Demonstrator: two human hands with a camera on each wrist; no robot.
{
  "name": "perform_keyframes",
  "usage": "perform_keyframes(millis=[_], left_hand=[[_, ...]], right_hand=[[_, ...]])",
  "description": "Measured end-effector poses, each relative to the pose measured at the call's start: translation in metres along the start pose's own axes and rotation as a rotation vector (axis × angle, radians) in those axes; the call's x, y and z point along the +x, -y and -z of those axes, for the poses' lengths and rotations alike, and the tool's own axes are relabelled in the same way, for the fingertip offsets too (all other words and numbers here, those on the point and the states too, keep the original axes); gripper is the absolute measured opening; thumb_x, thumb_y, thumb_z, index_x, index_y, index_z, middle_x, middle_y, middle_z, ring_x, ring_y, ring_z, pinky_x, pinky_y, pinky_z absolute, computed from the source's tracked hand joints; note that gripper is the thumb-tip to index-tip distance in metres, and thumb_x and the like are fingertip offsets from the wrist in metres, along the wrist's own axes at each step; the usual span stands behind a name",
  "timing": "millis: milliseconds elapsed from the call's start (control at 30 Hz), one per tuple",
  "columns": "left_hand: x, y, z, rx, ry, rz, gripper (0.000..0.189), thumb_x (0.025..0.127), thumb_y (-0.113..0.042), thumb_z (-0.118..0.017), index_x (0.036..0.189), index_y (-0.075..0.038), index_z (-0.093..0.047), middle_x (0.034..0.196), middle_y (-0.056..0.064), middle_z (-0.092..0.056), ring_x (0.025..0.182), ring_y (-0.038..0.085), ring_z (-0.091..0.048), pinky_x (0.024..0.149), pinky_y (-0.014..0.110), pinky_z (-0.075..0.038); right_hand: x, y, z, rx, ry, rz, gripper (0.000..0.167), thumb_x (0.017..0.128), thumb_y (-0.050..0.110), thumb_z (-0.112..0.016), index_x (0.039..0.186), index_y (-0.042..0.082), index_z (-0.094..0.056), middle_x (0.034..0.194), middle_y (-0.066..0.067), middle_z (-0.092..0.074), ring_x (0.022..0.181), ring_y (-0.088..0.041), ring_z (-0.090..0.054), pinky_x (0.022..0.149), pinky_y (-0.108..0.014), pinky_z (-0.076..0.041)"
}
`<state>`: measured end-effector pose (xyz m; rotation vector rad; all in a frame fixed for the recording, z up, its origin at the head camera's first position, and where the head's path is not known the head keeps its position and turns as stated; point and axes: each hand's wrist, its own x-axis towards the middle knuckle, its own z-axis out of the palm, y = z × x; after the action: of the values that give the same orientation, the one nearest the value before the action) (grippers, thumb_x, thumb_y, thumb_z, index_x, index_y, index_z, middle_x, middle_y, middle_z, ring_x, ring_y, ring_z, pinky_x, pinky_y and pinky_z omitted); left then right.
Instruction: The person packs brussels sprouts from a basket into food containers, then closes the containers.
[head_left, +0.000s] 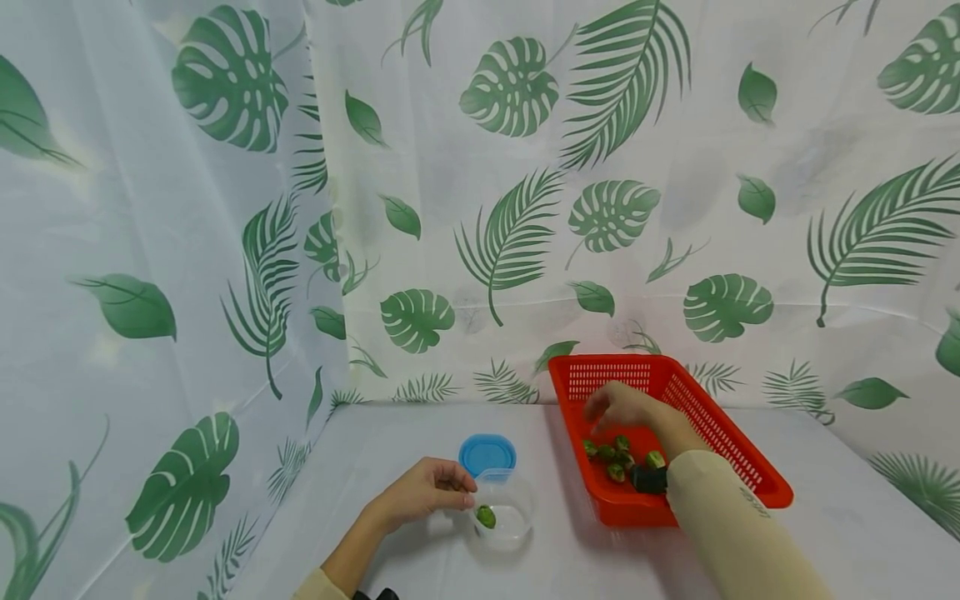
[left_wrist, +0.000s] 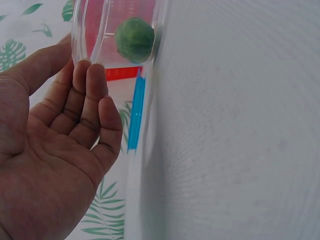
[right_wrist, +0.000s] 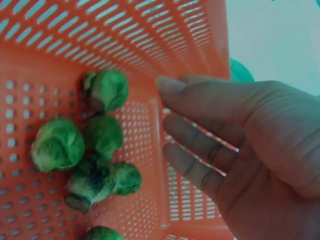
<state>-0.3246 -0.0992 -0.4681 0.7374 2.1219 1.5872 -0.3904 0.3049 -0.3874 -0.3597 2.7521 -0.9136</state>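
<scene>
A small clear plastic container stands on the table with one Brussels sprout inside. My left hand holds its left rim, thumb and fingertips at the edge; the remaining fingers curl loosely beneath in the left wrist view. My right hand reaches inside a red plastic basket. Its fingers are loosely bent with nothing between them in the right wrist view. Several Brussels sprouts lie in a group on the basket floor, apart from the fingertips.
A round blue lid lies on the table just behind the clear container. The basket's perforated walls rise around the right hand. A white curtain with green leaf prints hangs behind the table and along the left side.
</scene>
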Motion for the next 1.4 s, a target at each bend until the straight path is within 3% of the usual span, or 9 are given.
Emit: perform_keyframes(millis=[533,1033,1400], left_hand=[[0.002,0.001,0.0,-0.005,-0.004,-0.006,0.031,0.093,-0.013,-0.079,0.113,0.008,-0.07,0.094,0.001,-0.07,0.086,0.014,-0.062,0.075,0.027,-0.051],[0.004,0.007,0.002,0.003,0.013,-0.017,0.028,0.095,-0.011,-0.076,0.114,0.008,-0.07,0.094,-0.002,-0.071,0.086,0.01,-0.063,0.077,0.024,-0.052],[0.002,0.004,0.001,-0.01,0.005,-0.004,0.031,0.093,-0.014,-0.078,0.113,0.008,-0.07,0.094,0.001,-0.071,0.087,0.013,-0.063,0.077,0.026,-0.052]], right_hand=[[0.0,-0.002,-0.008,-0.018,0.038,-0.08,0.035,0.083,0.01,-0.087,0.116,0.014,-0.077,0.111,-0.006,-0.074,0.096,-0.023,-0.069,0.096,-0.052,-0.058],[0.002,-0.003,-0.011,-0.031,0.134,-0.069,0.023,0.085,0.01,-0.085,0.107,0.013,-0.08,0.102,-0.003,-0.076,0.094,-0.025,-0.07,0.094,-0.047,-0.059],[0.005,-0.004,-0.011,-0.06,0.115,-0.093,0.024,0.084,0.013,-0.087,0.106,0.015,-0.081,0.099,-0.003,-0.076,0.09,-0.024,-0.071,0.092,-0.048,-0.06]])
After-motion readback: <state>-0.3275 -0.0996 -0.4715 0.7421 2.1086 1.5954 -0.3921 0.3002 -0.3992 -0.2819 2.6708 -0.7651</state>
